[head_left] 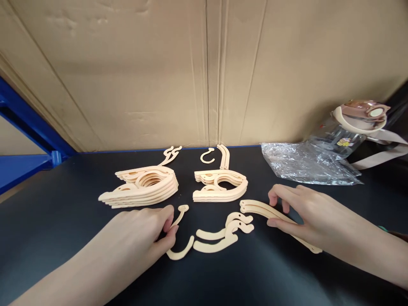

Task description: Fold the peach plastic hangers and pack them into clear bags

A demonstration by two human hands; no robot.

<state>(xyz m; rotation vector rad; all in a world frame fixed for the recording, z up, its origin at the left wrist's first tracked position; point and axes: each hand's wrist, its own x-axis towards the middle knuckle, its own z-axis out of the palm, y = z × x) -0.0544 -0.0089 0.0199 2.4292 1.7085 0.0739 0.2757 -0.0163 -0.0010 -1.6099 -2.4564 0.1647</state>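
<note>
My left hand [149,236] pinches the stem of a cream hanger hook [180,255] at the front of the black table; the fingers cover its middle. My right hand [301,212] hovers over a pair of long curved cream strips [261,208], thumb and fingers apart on either side of them. I cannot tell whether it touches them. Between the hands, two wavy cream arm pieces [216,245] lie side by side, partly overlapping. Behind them sit two stacks of folded cream hangers, a taller left stack [143,195] and a lower right stack [219,195].
Along the back lie two more wavy pieces [171,155], a loose hook [208,158] and two curved strips [224,157]. At the right, a clear plastic bag [296,163] lies by a strapped bottle [353,123]. Cardboard [159,85] walls the back; a blue frame [32,127] stands left.
</note>
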